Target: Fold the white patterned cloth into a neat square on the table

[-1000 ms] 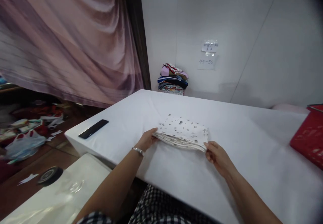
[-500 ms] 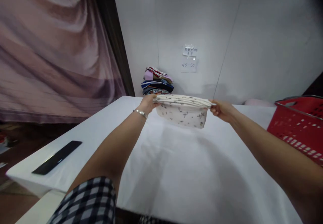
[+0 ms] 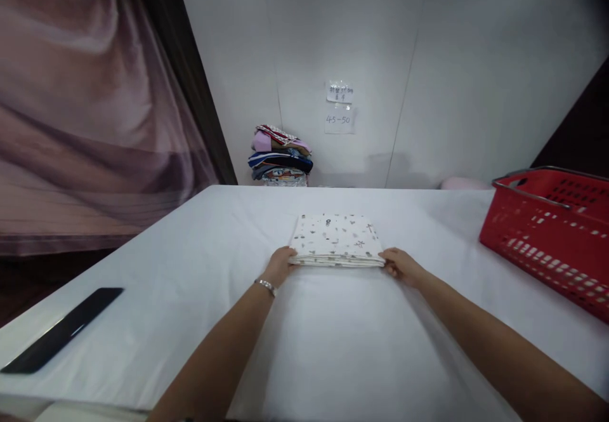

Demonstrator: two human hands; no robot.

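A folded white cloth [image 3: 335, 235] with small dark prints lies flat on the white-covered table [image 3: 352, 339], its layered folded edge facing me. My left hand [image 3: 280, 264], with a bracelet at the wrist, pinches the near left corner of this cloth. At the near right corner, my right hand [image 3: 400, 264] grips the same edge between thumb and fingers. The fingertips under the cloth are partly hidden.
To the right stands a red plastic basket [image 3: 547, 238] with a metal handle. A flat black object [image 3: 64, 330] lies at the left edge. Behind the table are a stack of folded clothes [image 3: 280, 155] and wall labels [image 3: 339, 119]. A pink curtain [image 3: 95, 111] hangs left.
Both hands have lowered the cloth from the air onto the table and closer to me. Its printed top now lies flat. The camera view has shifted somewhat.
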